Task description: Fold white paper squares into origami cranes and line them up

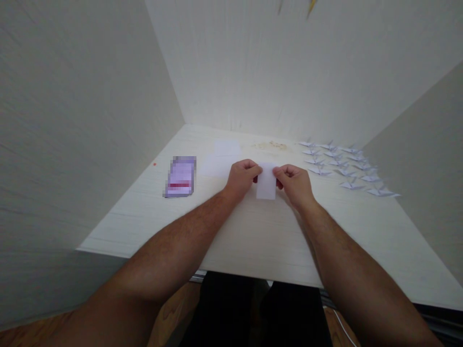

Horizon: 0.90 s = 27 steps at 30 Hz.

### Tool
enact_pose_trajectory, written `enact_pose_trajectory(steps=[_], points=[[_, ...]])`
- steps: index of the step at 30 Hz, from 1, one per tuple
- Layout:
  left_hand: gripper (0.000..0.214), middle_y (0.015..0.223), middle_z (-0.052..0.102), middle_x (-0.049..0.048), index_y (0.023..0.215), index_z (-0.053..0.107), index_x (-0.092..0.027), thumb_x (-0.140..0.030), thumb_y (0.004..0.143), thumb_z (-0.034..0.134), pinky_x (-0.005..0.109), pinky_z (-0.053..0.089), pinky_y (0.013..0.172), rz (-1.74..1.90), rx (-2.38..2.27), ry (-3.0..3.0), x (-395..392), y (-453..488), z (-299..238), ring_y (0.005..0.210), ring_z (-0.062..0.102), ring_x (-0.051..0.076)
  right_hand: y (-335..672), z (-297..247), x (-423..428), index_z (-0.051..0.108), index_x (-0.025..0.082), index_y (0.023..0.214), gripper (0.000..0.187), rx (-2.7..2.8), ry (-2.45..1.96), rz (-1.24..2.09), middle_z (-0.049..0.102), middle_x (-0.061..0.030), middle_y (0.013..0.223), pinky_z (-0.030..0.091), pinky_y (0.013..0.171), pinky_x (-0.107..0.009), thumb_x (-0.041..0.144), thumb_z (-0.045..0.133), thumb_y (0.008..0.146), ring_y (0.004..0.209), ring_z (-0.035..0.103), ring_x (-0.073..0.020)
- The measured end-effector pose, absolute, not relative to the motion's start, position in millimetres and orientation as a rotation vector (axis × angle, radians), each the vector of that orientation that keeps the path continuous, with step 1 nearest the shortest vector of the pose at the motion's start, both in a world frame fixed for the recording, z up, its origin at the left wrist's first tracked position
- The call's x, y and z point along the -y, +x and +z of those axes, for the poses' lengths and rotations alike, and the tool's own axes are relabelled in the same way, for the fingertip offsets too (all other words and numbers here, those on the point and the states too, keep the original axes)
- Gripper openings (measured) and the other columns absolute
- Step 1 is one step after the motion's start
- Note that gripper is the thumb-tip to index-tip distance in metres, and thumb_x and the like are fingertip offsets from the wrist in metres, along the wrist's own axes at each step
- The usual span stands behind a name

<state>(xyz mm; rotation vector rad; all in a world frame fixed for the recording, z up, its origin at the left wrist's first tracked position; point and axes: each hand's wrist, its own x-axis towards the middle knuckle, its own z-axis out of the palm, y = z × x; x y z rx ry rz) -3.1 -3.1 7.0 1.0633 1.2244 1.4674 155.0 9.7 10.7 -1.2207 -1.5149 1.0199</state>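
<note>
A small white rectangle of paper is held up between both hands, above the middle of the table. My left hand is closed, its thumb and fingers pinching the paper's upper left edge. On the opposite edge, my right hand pinches the paper the same way, near its upper right corner. The curled fingers lie partly behind the thumbs. Whether the paper is folded in layers I cannot tell.
Several folded paper cranes stand in rows at the right rear. White paper sheets lie behind my left hand. A blurred-out purple item lies on the left of the pale table. Walls enclose the back and sides.
</note>
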Motion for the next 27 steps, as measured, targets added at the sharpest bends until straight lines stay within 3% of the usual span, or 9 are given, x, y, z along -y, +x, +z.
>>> enact_pose_trajectory(steps=[13, 18, 23, 27], points=[[0.016, 0.054, 0.052, -0.0026, 0.058, 0.055, -0.017, -0.023, 0.065, 0.068, 0.024, 0.04, 0.052, 1.589, -1.153, 0.898, -2.7, -4.0, 2.8, 0.051, 0.048, 0.009, 152.6, 13.9, -6.6, 0.057, 0.018, 0.059, 0.026, 1.636, -1.251, 1.021, 0.054, 0.0032, 0.05, 0.029, 0.045, -0.024, 0.038, 0.066, 0.072, 0.046, 0.042, -0.009], [0.017, 0.055, 0.052, -0.0031, 0.058, 0.053, -0.017, -0.024, 0.064, 0.068, 0.025, 0.041, 0.052, 1.632, -1.13, 0.82, -3.7, -4.8, 3.4, 0.052, 0.048, 0.01, 152.1, 15.8, -4.8, 0.056, 0.019, 0.06, 0.033, 1.674, -1.307, 0.985, 0.054, 0.0022, 0.05, 0.028, 0.044, -0.025, 0.046, 0.063, 0.078, 0.045, 0.041, -0.0097], [0.018, 0.057, 0.052, -0.0029, 0.059, 0.053, -0.018, -0.024, 0.064, 0.068, 0.025, 0.043, 0.054, 1.671, -1.157, 0.799, -6.3, -7.0, 1.2, 0.054, 0.049, 0.01, 152.9, 10.9, -7.1, 0.056, 0.02, 0.07, 0.022, 1.814, -1.264, 0.988, 0.054, 0.0035, 0.053, 0.032, 0.05, -0.025, 0.038, 0.057, 0.082, 0.049, 0.044, -0.0114], [0.017, 0.058, 0.053, -0.0025, 0.06, 0.053, -0.018, -0.025, 0.065, 0.068, 0.025, 0.044, 0.056, 1.692, -1.194, 0.805, -7.8, -7.5, -1.2, 0.055, 0.05, 0.01, 154.3, 7.3, -10.9, 0.055, 0.021, 0.069, 0.026, 1.975, -1.288, 0.787, 0.058, 0.0011, 0.059, 0.033, 0.055, -0.026, 0.038, 0.049, 0.088, 0.056, 0.047, -0.0133]])
